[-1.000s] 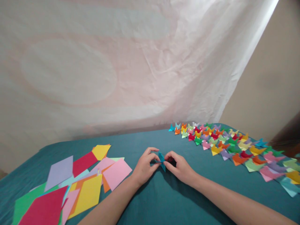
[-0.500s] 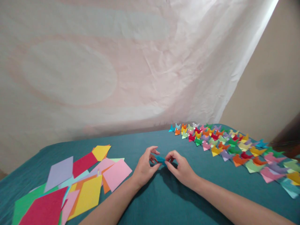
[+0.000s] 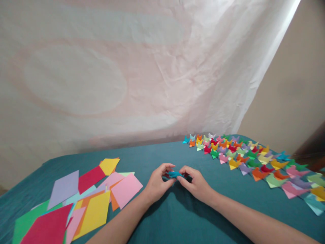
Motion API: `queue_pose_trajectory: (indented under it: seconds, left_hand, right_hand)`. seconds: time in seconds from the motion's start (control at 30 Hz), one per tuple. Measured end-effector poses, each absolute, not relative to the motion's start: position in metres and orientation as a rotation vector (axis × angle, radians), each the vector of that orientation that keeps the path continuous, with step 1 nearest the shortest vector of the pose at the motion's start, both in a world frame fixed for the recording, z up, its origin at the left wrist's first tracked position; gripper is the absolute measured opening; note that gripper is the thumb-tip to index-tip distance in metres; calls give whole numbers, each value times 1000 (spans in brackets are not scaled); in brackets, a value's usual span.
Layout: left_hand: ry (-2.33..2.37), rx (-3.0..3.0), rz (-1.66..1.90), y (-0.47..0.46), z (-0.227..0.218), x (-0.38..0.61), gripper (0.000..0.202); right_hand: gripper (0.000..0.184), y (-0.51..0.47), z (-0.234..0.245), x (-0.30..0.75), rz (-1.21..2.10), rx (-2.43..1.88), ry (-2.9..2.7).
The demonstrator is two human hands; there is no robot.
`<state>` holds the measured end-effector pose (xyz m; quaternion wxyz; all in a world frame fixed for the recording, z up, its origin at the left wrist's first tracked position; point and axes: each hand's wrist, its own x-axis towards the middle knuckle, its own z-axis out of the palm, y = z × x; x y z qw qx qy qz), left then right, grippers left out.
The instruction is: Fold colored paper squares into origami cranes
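Note:
My left hand and my right hand meet just above the teal cloth, fingers pinched on either end of a small folded blue paper piece. The piece lies flat between the fingertips, partly hidden by them. Loose coloured paper squares lie to the left of my left hand. Several rows of small folded paper figures in many colours stand to the right, beyond my right hand.
A crumpled white sheet hangs behind the cloth-covered surface. A beige wall stands at the right. The cloth's far edge runs just behind the paper squares and folded figures.
The blue piece has turned from standing on its point to lying flat between my fingertips. Both hands stayed in the same spot, with my left fingers curling closer onto it.

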<state>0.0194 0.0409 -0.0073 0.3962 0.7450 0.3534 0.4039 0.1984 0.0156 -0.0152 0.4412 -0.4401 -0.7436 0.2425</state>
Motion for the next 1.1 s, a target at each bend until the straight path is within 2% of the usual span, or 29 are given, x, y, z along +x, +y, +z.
queue_pose_trajectory:
  seconds: [0.23, 0.4, 0.73, 0.93, 1.1]
  left_hand:
    - [856, 2139, 1068, 36, 3, 16, 19]
    - [853, 2147, 1060, 37, 2, 17, 5]
    - [949, 2057, 1038, 42, -1, 15, 6]
    - [922, 2360, 1052, 38, 3, 14, 19]
    - [996, 2571, 964, 33, 5, 13, 13]
  right_hand:
    - [9, 16, -22, 199, 393, -1110, -1922]
    - [13, 15, -21, 199, 369, -1008, -1966]
    - [8, 17, -16, 201, 351, -998, -1940]
    - [13, 17, -12, 204, -30, -1044, -2144]
    - [12, 16, -9, 204, -252, -1055, -2307]
